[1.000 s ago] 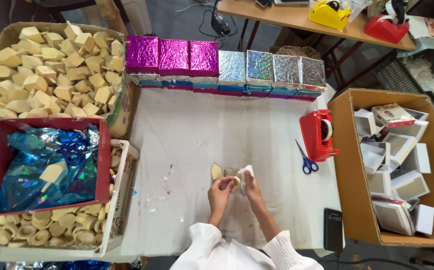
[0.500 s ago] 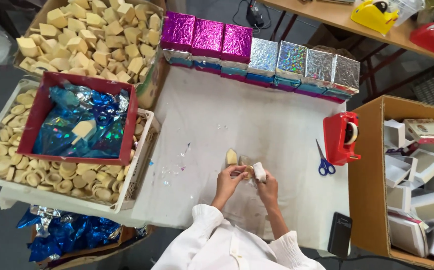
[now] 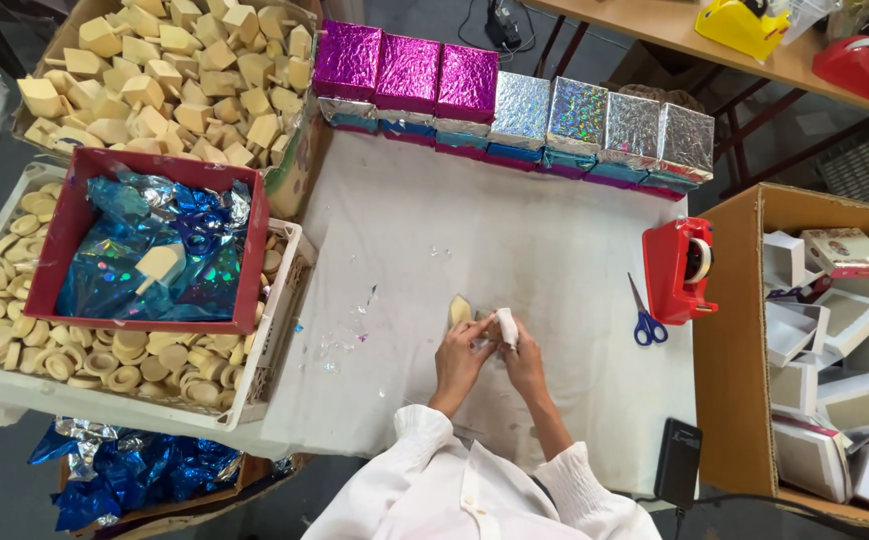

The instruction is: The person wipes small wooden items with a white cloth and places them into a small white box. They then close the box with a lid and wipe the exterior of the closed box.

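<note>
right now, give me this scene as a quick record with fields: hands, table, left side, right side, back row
hands: left hand and right hand together hold a small white piece
table: white cloth; tan wooden piece by the hands; blue scissors; red tape dispenser
left side: red tray of blue foil; box of wooden blocks; crate of wooden rings
right side: cardboard box of small white boxes
back row: pink foil boxes, silver foil boxes

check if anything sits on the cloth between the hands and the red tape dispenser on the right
Nothing visible does. Both hands, left hand and right hand, hold a small white piece beside a tan wooden piece. The white cloth toward the red tape dispenser lies bare; the blue scissors lie just before it, slightly nearer the person.
</note>
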